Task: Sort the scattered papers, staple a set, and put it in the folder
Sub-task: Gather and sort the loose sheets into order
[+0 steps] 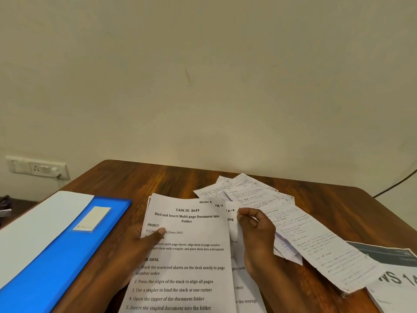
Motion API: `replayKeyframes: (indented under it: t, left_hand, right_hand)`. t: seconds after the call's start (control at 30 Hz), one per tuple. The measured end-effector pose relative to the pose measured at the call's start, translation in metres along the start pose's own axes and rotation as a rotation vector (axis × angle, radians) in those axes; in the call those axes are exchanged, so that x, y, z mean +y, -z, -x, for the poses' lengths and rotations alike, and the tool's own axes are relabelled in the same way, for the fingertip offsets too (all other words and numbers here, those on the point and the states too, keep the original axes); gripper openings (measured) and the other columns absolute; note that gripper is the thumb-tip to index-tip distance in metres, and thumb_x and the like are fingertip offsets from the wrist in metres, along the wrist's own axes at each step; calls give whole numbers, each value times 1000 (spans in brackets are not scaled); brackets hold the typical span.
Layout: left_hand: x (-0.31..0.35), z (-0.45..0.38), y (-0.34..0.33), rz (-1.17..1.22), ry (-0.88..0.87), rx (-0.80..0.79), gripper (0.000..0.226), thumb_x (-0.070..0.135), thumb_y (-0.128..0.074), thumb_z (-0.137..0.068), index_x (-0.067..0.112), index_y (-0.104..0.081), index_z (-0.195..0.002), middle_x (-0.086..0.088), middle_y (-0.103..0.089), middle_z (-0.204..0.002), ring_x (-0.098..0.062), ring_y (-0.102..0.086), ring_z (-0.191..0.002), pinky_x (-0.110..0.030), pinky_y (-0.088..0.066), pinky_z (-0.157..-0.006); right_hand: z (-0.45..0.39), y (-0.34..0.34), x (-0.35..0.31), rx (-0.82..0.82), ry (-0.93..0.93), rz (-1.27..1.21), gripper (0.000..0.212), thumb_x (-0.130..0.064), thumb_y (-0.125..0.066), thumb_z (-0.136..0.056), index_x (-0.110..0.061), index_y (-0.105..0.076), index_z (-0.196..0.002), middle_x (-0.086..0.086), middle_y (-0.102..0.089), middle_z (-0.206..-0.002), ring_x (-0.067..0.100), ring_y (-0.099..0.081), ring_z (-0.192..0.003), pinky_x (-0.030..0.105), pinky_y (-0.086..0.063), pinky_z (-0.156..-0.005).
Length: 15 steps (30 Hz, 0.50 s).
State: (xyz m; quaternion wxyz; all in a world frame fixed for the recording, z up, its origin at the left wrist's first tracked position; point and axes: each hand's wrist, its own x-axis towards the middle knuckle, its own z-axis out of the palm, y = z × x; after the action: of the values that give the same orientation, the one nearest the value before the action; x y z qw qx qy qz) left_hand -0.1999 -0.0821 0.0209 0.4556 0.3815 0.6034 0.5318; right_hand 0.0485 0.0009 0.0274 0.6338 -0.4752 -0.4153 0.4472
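A cream wall (203, 75) is seen beyond both hands, and a white socket plate (37, 169) is fixed low on it, far out past the left hand. A brown wooden surface (158, 179) is spread beneath the hands. A blue folder (56, 263) is laid flat on it just outside the left hand, with a pale label (92, 219) on its cover and a white sheet or flap (40, 220) lying along its outer side. Between the hands a printed sheet (191, 267), headed "TASK ID: 3649", is held up slightly; it is gripped at its left edge by the left hand (140, 245), whose thumb is pressed on the face while the fingers are hidden behind the paper. A second printed sheet (234, 224), marked "R-2", is tucked under the first and is pinched near its top by the curled thumb and fingertips of the right hand (257, 231). Beyond and outside the right hand, handwritten papers (293, 222) are scattered in an overlapping heap on the surface. Nearer the person on that same side, a booklet with large dark lettering (397, 281) is cut off by the frame edge. A dark cable (394, 184) is run along the wall beyond the right hand.
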Motion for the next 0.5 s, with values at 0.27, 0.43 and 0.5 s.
replayKeyframes:
  t: [0.27, 0.43, 0.5]
  left_hand:
    - [-1, 1, -5, 18, 0, -31, 17, 16, -66, -98, 6, -71, -111, -16, -80, -96, -34, -79, -83, -45, -63, -73]
    - [-1, 2, -8, 10, -24, -21, 19, 14, -67, -97, 2, -71, -111, -17, -80, -94, -35, -79, -83, -44, -62, -72]
    - [-2, 2, -8, 6, -29, -14, 18, 15, -67, -97, 3, -71, -111, -17, -80, -95, -35, -79, -83, -45, -62, -76]
  right_hand:
    - [7, -5, -4, -79, -27, -14, 26, 6, -63, -97, -15, -79, -94, -13, -80, -87, 2, -74, -86, 11, -55, -70]
    - [14, -5, -9, -160, -88, -50, 23, 1, -63, -98, -14, -80, -102, 2, -81, -98, 16, -76, -94, 24, -60, -77]
    - [17, -5, -11, -199, -88, -60, 19, -4, -66, -98, -16, -81, -103, 3, -82, -98, 18, -77, -91, 29, -60, -77]
